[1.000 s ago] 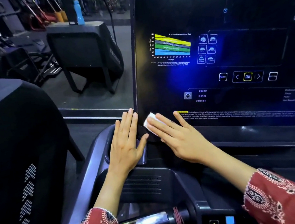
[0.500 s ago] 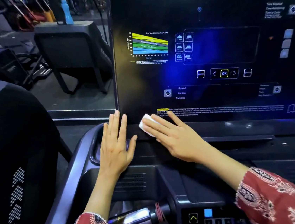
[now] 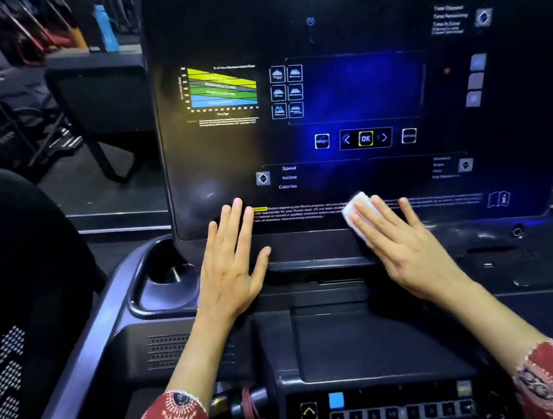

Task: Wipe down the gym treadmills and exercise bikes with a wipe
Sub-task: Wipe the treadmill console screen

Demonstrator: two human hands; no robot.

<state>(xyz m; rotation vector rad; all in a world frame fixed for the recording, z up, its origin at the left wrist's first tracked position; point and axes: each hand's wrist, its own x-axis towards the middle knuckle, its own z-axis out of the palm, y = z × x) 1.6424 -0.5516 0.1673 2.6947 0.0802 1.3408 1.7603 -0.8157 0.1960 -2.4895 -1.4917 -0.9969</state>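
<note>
The treadmill's dark console panel point(image 3: 334, 30) fills the upper middle, with a coloured heart-rate chart and an OK button lit on it. My right hand point(image 3: 406, 246) lies flat with straight fingers and presses a white wipe point(image 3: 354, 210) against the panel's lower edge, right of centre. Only the wipe's upper left corner shows past my fingertips. My left hand point(image 3: 231, 266) rests flat and open on the panel's bottom edge, to the left, holding nothing.
A cup holder point(image 3: 162, 281) sits left of my left hand. A keypad point(image 3: 394, 409) with buttons lies below the hands. Another black treadmill console point(image 3: 13, 273) stands at the left. Further machines and a blue bottle point(image 3: 106, 29) stand at the back left.
My right hand has slid the wipe to the right along the panel's lower edge, away from my left hand. The left hand stays flat near the same spot.
</note>
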